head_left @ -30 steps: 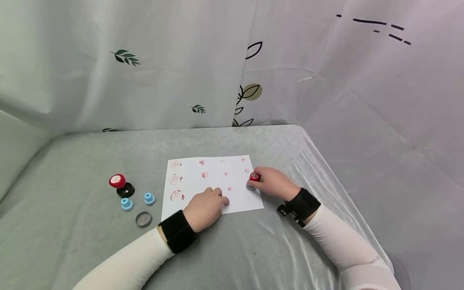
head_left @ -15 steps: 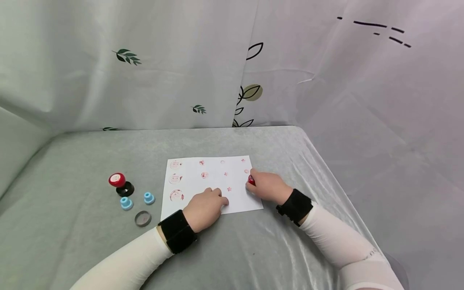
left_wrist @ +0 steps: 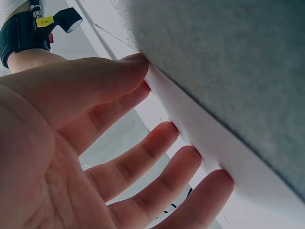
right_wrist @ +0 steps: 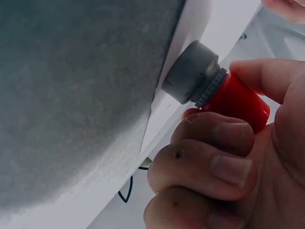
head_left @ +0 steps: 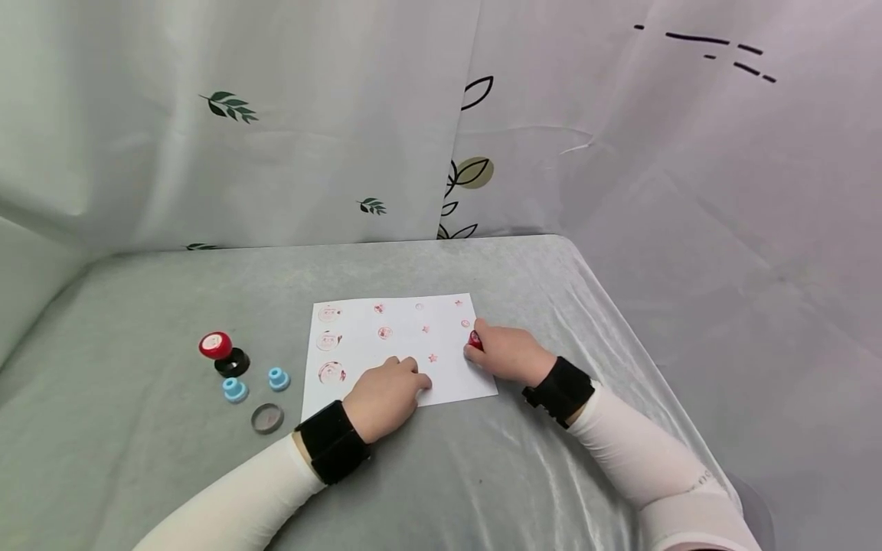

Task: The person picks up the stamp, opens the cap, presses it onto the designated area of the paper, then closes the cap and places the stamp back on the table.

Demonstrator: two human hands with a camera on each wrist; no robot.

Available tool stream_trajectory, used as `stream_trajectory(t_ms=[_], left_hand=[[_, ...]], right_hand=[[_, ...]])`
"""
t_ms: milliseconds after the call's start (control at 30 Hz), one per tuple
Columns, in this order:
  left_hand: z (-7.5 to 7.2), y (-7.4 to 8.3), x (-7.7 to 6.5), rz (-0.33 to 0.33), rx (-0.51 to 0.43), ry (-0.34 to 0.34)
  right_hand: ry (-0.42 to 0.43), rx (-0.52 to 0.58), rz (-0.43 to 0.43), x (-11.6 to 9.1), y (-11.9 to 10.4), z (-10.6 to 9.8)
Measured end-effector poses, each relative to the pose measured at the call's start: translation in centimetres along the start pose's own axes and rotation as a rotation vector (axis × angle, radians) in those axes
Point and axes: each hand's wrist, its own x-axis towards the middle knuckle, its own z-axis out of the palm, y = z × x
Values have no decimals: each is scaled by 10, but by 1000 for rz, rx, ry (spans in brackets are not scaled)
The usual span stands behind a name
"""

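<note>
A white sheet of paper (head_left: 455, 383) lies on the grey cloth, carrying rows of red stamp prints: large round ones on the left, small stars and circles further right. Near its right edge my right hand (head_left: 513, 354) grips a small stamp (right_wrist: 240, 102) with a red handle and a grey base. In the right wrist view the base meets the paper, thumb on one side of the handle and curled fingers on the other. My left hand (head_left: 386, 394) rests on the sheet's lower part; the left wrist view shows its spread fingertips (left_wrist: 219, 183) touching the paper.
Left of the paper stands a larger red stamp (head_left: 216, 346) with a black base (head_left: 232, 363). Close by are two light blue stepped caps (head_left: 235, 390) and a round grey lid (head_left: 267, 418). A patterned curtain (head_left: 310, 153) hangs behind the table.
My right hand has moved slightly left, bringing the stamp from the sheet's right edge inward onto the paper. The left hand stays in place on the sheet.
</note>
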Motion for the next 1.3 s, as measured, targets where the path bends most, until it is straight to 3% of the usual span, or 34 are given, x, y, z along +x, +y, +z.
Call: stream_trajectory(t_ms=[233, 733, 1033, 1300], left_hand=[[-1, -1, -1, 2, -6, -4], [2, -2, -2, 15, 31, -1], [1, -2, -1, -1, 18, -26], [2, -2, 1, -4, 20, -25]], right_hand=[[14, 30, -11, 1, 5, 2], [187, 362, -28, -3, 15, -11], [325, 603, -119, 3, -13, -19], [390, 843, -234, 6, -49, -29]])
